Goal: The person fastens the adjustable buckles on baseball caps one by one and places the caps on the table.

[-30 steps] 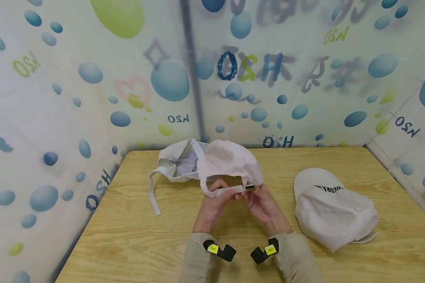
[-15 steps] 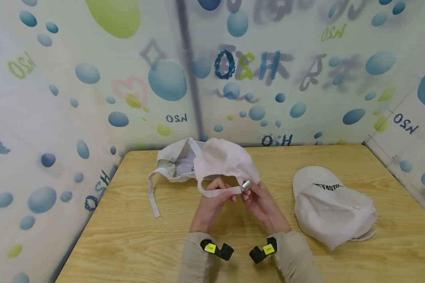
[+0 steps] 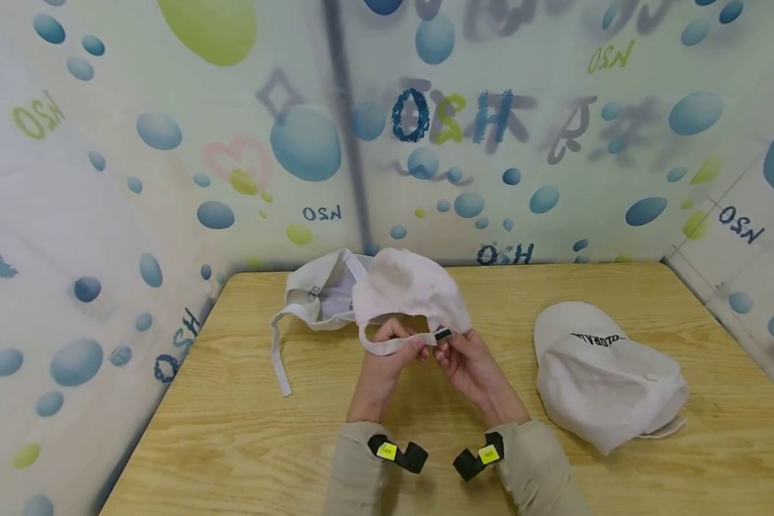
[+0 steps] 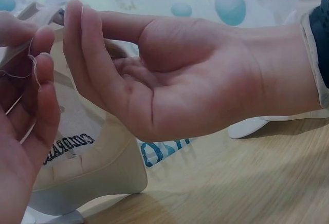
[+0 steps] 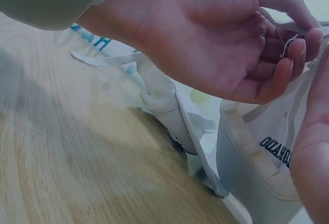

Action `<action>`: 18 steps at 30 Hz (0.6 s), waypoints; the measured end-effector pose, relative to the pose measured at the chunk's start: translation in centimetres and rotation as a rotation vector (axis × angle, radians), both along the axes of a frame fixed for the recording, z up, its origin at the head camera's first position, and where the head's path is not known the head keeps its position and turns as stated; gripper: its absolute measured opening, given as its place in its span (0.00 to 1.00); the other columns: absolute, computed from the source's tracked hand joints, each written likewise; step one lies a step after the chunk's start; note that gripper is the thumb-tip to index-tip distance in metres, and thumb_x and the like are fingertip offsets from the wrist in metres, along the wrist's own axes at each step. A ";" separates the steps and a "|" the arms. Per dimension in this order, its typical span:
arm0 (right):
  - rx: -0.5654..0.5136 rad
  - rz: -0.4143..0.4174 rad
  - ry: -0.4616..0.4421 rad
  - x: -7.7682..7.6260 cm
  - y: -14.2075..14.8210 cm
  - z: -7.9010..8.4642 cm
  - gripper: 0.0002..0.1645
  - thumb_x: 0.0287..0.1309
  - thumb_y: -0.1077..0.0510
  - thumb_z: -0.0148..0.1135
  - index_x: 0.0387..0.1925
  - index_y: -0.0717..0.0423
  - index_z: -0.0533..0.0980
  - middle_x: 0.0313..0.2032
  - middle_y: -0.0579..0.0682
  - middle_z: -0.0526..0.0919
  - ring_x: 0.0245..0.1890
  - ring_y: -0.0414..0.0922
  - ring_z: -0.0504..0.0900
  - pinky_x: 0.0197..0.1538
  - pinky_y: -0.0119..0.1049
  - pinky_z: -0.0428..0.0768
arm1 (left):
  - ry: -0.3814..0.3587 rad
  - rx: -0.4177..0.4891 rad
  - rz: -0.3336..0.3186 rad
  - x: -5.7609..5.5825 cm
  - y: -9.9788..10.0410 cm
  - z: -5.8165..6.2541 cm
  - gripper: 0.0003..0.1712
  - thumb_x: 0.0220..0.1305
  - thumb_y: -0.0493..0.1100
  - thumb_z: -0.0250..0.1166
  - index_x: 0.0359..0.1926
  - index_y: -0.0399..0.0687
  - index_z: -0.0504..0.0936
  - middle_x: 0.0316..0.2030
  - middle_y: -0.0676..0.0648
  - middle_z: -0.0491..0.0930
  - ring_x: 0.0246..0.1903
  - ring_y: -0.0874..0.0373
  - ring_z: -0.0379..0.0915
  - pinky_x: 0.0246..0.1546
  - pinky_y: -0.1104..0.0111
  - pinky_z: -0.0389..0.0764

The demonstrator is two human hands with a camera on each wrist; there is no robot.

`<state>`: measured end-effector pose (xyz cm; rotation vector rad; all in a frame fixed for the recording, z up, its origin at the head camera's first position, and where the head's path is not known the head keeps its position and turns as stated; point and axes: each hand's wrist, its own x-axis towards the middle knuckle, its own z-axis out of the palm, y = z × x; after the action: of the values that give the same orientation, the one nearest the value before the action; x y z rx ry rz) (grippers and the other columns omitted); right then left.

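The pinkish-white cap [image 3: 419, 287] was held up over the counter, nr its far edge btwn the other two caps in the head view, crown up, rear opening facing the wearer. Its back strap [image 3: 383, 350] looped below the opening to a small dark-faced buckle [image 3: 443, 334] on the R. L hand [image 3: 385, 369] pinched the strap w/ thumb & fingers, just beside the buckle; R hand [image 3: 477, 373] pinched the cap edge at the buckle, exact grip partly hidden. Loose pale thread [image 5: 289, 45] hung at the R fingers.

Behind & L, partly covered, lay a white cap [image 3: 312, 283], inside showing, dark lettering in it, loose strap end [image 3: 280, 362] trailing on the counter [image 3: 245, 430]. Well apart on the R sat a third cap [image 3: 609, 383], dark lettering on front, brim twd the far side. Beige sleeves [image 3: 357, 473], black wristbands [image 3: 415, 459] w/ yellow labels. Bkgd: bubble-print sheeting [image 3: 535, 86].
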<state>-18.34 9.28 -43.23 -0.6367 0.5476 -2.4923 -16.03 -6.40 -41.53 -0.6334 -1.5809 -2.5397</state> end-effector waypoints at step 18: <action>0.145 -0.149 -0.068 0.2 -0.1 0.7 0.06 0.63 0.65 0.47 0.38 0.56 0.71 0.28 0.49 0.80 0.27 0.38 0.79 0.31 0.25 0.77 | -0.023 -0.118 0.193 -0.1 0.4 0.3 0.13 0.55 0.34 0.62 0.27 0.34 0.64 0.27 0.46 0.76 0.26 0.56 0.75 0.28 0.69 0.77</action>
<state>-18.10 9.15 -42.55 -0.4685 0.7674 -2.5719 -16.12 -6.01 -41.22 -0.4389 -1.7183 -2.3376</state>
